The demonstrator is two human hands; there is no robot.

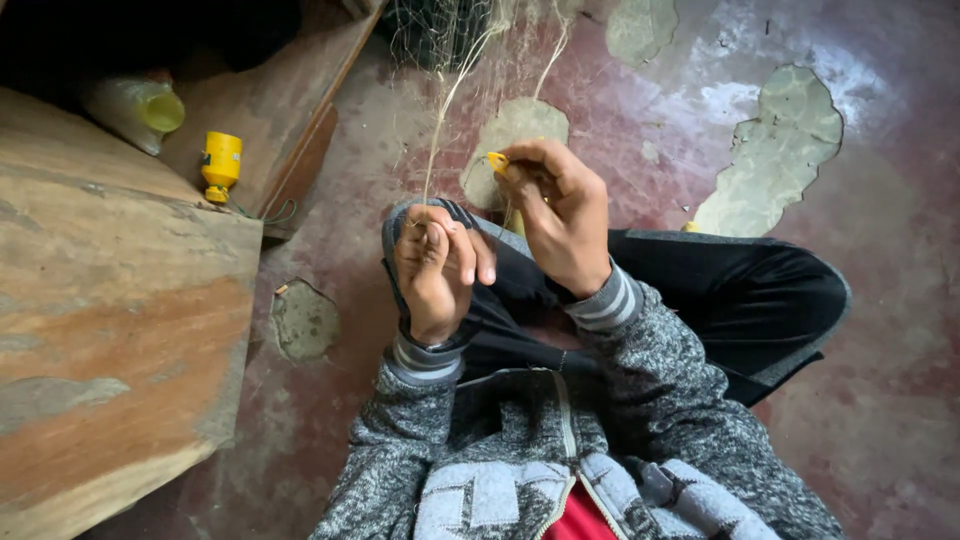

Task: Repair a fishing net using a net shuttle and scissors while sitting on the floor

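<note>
- On the far left we see a worn wooden board (pixel 110 330), and behind it a pale plastic bottle (pixel 135 108) and a small yellow spool (pixel 221 163); none of them is touched.
- Our left hand (pixel 432 270) is clenched above the knee, thumb and forefinger pinched on the pale cord (pixel 440 130), which runs up and away into the fine net (pixel 450 35) at the far edge.
- The cord looks thin, light and limp. We judge it slippery, so it needs a tight pinch right at the fingertips, close to the spot being worked.
- The net looks very soft and snaggy. We would take it by its thicker edge cord, not by the mesh, which could tear or tangle.
- Our right hand (pixel 560 215), just to the right and a little farther off, grasps a small yellow needle (pixel 497 162). It looks stiff and light, and is best held near its tip.
- Below lies the cracked red floor (pixel 880 400).
</note>
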